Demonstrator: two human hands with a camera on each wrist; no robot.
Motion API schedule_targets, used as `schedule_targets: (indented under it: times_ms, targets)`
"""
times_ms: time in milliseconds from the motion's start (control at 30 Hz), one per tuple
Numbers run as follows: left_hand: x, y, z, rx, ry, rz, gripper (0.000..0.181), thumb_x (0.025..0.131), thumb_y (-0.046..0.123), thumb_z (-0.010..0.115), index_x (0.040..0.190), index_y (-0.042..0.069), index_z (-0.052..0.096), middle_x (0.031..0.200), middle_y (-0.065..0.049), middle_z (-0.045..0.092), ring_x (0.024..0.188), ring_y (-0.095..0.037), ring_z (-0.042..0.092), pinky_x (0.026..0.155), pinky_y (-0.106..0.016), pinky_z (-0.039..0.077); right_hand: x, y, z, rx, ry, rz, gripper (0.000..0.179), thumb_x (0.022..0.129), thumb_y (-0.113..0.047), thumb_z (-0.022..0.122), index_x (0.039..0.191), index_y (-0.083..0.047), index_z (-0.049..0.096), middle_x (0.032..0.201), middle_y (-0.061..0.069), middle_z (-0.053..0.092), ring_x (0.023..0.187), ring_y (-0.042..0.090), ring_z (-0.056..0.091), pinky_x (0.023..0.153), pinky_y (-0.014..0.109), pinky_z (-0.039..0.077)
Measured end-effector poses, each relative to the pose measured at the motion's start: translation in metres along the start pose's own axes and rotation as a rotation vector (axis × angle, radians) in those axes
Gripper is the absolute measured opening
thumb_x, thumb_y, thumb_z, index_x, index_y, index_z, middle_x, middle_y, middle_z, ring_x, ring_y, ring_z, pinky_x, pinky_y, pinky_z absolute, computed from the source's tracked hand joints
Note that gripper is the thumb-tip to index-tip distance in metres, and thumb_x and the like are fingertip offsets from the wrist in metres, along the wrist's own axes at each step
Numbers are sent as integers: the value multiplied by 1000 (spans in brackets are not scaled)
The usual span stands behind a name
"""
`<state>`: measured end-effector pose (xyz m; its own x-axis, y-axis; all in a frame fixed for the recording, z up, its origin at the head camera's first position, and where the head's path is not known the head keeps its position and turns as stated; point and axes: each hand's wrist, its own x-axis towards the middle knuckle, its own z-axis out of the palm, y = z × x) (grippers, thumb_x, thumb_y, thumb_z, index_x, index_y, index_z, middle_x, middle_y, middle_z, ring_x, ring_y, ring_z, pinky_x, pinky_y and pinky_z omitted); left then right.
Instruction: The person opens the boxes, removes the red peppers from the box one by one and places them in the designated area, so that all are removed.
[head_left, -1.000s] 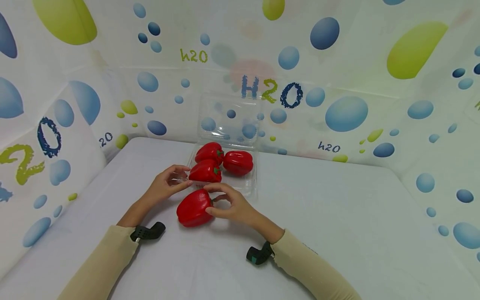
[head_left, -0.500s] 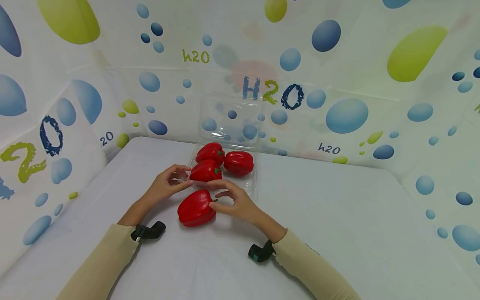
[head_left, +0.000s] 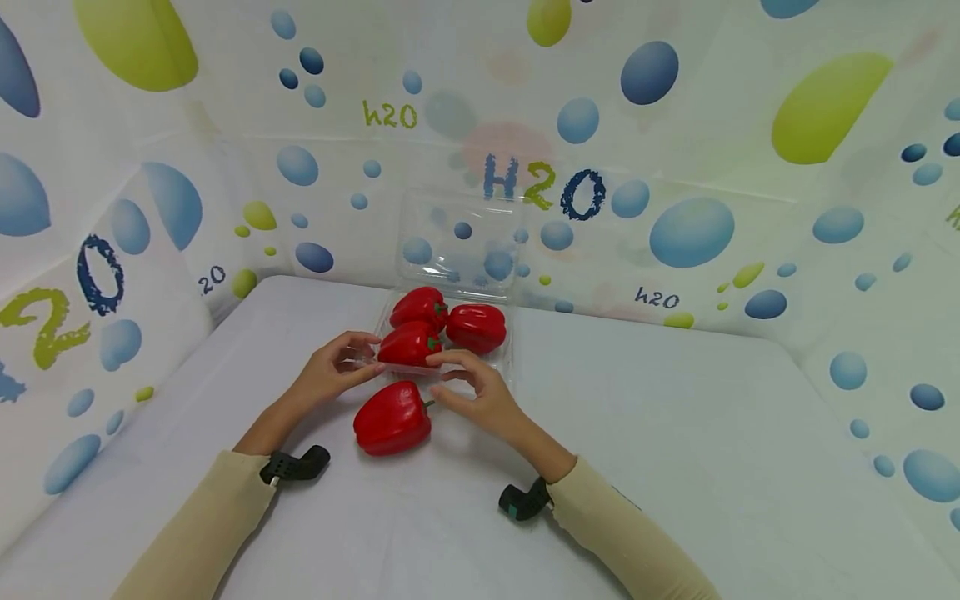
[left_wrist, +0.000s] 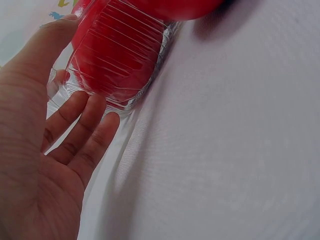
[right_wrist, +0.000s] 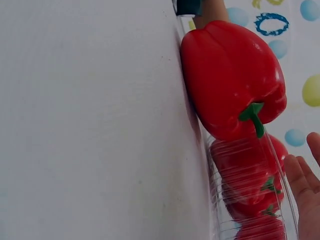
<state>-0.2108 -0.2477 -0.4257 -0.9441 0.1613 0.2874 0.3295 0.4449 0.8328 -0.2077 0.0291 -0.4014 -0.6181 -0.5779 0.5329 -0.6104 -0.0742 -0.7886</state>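
A clear plastic clamshell container (head_left: 489, 367) with its lid (head_left: 480, 200) raised holds three red bell peppers: one at the back left (head_left: 418, 307), one at the right (head_left: 477, 327) and one at the front left (head_left: 407, 344). My left hand (head_left: 335, 368) holds the container's front left corner, thumb at the rim in the left wrist view. Just in front of the container, a larger red bell pepper (head_left: 390, 419) lies on its side, its green stem (right_wrist: 254, 113) pointing right. My right hand (head_left: 480, 393) hovers beside that stem, fingers relaxed and holding nothing, fingertips close to the container's front rim.
The table (head_left: 637, 450) has a white cover. Behind it hangs a white curtain (head_left: 675, 125) with blue and green spots, and the lid stands up in front of that. Black wrist cameras sit at the left cuff (head_left: 296, 462) and right cuff (head_left: 525, 500).
My right hand has let go of the front pepper and shifted right and slightly away toward the container. The pepper stays in place, and the left hand has not moved.
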Motion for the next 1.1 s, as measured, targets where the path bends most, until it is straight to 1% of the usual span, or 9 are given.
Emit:
schedule_targets:
  times_ms: [233,433,600,700,800,1000,1100]
  targets:
    - [-1,-2,0,4,0,-4,47,89,18,72,130,5,53,112,-17,62,100,-26,62,82,-20,53,2,2,-1,-18,32,15,40,86,10,62,125,8,54,127,27,56,119,42,51,99,60,43]
    - [-1,-3,2,-15,-14,-10,48,88,17,72,131,5,53,114,-17,61,102,-30,62,82,-19,53,2,5,-4,-35,55,33,38,88,5,64,125,4,55,128,21,58,119,34,53,100,55,45]
    - [-1,-4,1,-11,-6,3,46,89,16,71,130,4,53,111,-17,61,100,-26,62,82,-18,53,5,2,-6,-31,47,69,42,88,3,64,129,3,52,132,21,55,123,38,51,99,53,47]
    - [-1,-2,0,-6,4,10,45,89,15,72,129,4,54,109,-16,61,99,-24,62,82,-17,52,9,-1,-6,-36,55,95,44,88,1,64,130,2,51,133,20,54,124,37,51,98,49,49]
    - [-1,1,0,-3,9,7,46,88,16,72,129,5,54,110,-15,62,99,-24,62,82,-17,52,13,-3,-7,-40,74,121,44,88,0,65,130,2,52,133,19,55,124,35,52,97,46,50]
    - [0,1,-1,-26,-10,-3,47,89,15,72,131,5,53,111,-17,61,102,-30,62,82,-18,53,19,1,-6,-19,111,132,42,88,1,66,128,5,53,131,21,56,122,40,52,95,49,50]
    - [0,0,-1,-27,-10,-10,47,89,16,72,131,5,53,111,-16,61,102,-27,61,82,-18,52,21,4,-6,-5,116,121,42,88,2,66,128,5,53,129,22,56,122,42,51,96,51,50]
